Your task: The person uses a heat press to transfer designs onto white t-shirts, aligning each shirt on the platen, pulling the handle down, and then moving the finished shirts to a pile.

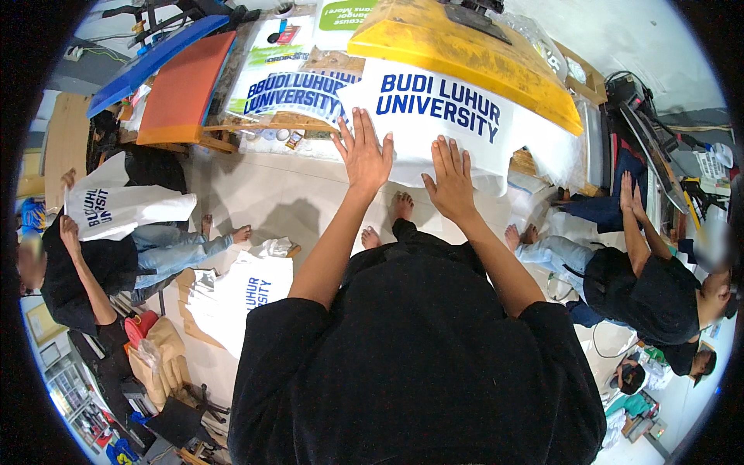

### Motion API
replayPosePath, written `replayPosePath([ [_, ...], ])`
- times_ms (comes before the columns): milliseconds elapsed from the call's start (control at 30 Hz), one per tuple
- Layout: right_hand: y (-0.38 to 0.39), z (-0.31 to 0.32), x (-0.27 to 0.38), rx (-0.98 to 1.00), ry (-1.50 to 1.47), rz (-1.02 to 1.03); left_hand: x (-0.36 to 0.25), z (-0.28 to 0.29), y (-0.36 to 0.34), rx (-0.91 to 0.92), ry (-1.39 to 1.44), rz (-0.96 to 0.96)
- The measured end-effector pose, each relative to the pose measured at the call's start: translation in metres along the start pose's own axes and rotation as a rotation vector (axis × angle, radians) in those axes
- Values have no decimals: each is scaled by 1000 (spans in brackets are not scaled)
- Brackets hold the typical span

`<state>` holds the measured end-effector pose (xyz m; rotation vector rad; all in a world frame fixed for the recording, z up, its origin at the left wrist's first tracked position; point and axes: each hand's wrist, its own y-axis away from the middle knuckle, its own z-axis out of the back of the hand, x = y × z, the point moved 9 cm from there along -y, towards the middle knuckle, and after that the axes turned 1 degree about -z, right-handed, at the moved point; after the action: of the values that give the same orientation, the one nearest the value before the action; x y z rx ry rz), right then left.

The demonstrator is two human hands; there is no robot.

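Cloth (418,139), white with blue lettering (439,108), lies ahead of us, its far side hidden by the yellow plate (442,48)! Our left hand (366,157) is flat at its left edge, fingers spread; our right hand (451,180), fingers slightly parted, lies just below the lettering. How firmly they press, we can't quite tell.

white cloth (415,139) | blue lettering up | spread out | partly beneath yellow plate (465,62)

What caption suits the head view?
Open left hand and right hand touch white, blue-lettered fabric near a wide yellow panel.
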<state>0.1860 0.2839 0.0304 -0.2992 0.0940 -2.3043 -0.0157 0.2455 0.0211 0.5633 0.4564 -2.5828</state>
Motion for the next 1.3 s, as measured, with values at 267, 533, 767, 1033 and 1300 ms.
replayPosePath([
  [267, 2, -3, -8, -41, -110, -53, 2, -3, 1, 31, -15, 22],
  [533, 21, 12, -91, -134, 101, -427, 5, 1, 2, -15, 68, 35],
  [767, 26, 15, -117, -164, 20, -486, 17, -1, 1, -28, 102, 56],
  [1033, 25, 14, -119, -154, 7, -495, 16, 0, 2, -57, 112, 48],
  [1300, 27, 10, -123, -155, 10, -504, 25, 4, -6, -53, 53, 10],
])
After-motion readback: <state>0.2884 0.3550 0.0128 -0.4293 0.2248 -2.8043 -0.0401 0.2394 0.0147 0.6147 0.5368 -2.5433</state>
